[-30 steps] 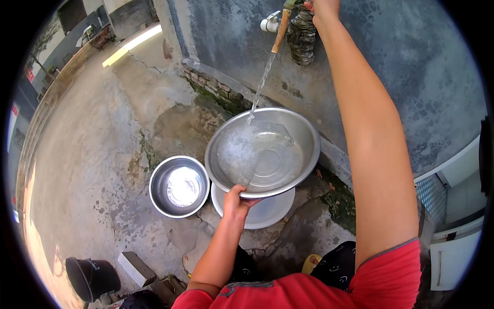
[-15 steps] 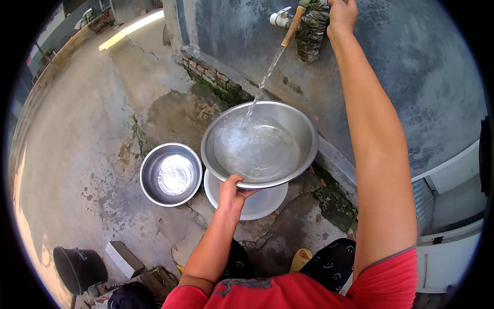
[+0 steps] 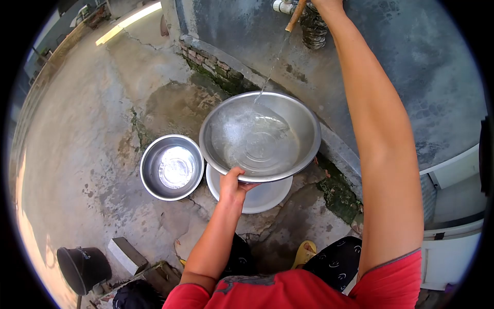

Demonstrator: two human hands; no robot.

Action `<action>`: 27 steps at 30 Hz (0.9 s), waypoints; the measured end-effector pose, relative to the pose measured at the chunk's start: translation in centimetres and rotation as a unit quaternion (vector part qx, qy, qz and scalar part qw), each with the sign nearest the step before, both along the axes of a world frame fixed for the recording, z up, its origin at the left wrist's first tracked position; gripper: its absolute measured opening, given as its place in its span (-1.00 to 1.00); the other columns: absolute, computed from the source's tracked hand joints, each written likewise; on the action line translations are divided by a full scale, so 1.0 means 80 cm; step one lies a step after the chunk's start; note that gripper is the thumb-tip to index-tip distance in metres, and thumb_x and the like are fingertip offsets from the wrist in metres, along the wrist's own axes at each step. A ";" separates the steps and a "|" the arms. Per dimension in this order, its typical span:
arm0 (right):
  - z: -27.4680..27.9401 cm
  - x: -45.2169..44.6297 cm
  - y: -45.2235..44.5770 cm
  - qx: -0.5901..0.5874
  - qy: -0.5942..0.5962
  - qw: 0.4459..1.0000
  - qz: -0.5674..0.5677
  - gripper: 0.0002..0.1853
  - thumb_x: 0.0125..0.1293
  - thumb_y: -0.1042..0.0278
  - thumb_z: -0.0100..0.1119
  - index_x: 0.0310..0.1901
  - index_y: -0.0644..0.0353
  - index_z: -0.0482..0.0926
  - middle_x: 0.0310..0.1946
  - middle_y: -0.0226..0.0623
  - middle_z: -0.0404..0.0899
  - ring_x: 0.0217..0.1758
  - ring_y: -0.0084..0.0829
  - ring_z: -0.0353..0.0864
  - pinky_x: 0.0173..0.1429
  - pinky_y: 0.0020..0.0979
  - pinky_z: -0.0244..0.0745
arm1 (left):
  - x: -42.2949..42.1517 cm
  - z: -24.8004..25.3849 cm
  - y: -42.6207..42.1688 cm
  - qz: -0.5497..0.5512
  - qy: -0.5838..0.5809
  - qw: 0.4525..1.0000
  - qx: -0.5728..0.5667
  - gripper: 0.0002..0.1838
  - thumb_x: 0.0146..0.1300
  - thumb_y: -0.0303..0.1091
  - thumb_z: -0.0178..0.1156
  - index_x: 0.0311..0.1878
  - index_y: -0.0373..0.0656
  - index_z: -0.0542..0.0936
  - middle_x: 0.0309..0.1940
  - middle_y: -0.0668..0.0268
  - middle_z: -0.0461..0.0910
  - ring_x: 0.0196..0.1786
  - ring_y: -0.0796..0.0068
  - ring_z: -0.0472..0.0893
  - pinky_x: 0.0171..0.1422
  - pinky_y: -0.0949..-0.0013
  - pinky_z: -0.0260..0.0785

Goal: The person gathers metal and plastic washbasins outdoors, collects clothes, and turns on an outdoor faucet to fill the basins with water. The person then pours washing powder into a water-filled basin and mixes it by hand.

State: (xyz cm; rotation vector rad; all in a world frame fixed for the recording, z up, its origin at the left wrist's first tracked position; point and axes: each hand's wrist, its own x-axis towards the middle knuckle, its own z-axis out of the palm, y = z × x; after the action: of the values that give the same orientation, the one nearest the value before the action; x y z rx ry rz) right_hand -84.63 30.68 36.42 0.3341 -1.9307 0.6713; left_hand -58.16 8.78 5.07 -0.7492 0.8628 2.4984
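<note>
My left hand [image 3: 234,186] grips the near rim of a wide metal basin [image 3: 307,135], thumb over the edge and fingers underneath. Shallow, rippled water lies inside the basin. At the top edge, my right hand [image 3: 329,4] is by the tap, its fingers cut off by the frame. A tan tube-like spout [image 3: 296,16] points down from there, and a thin trickle of water [image 3: 272,69] drops from it into the basin. Partly hidden below the held basin is a whitish basin [image 3: 262,202]. A smaller metal bowl [image 3: 150,170] sits on the ground to the left.
A grey wall [image 3: 391,62] with a low, mossy brick ledge [image 3: 216,67] runs along the right. White pipe [image 3: 283,6] shows behind the spout. At lower left are a black bucket [image 3: 85,270] and a pale block [image 3: 127,256]. Cracked concrete [image 3: 92,154] surrounds the basins.
The stream from the spout has thinned to a trickle, and the splashing in the basin has calmed. The view has shifted, leaving my right hand more cut off at the top.
</note>
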 end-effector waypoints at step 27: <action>-0.276 0.677 0.185 -0.597 -0.448 0.663 -0.056 -0.45 0.00 0.40 0.09 0.07 0.37 0.24 -0.07 -0.01 0.36 -0.23 0.00 0.55 -0.20 -0.05 0.64 | 0.182 0.036 0.135 -0.340 0.009 0.940 0.032 -0.46 0.01 -0.52 -0.09 0.13 -0.40 0.13 0.13 -0.14 0.16 0.17 -0.23 0.25 0.08 -0.39 0.30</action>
State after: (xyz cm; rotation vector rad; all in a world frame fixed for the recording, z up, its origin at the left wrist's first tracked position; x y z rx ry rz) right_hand -30.44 45.50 14.33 -1.1456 -1.8004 2.0891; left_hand -43.61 19.56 7.96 -0.3221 0.8584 1.9010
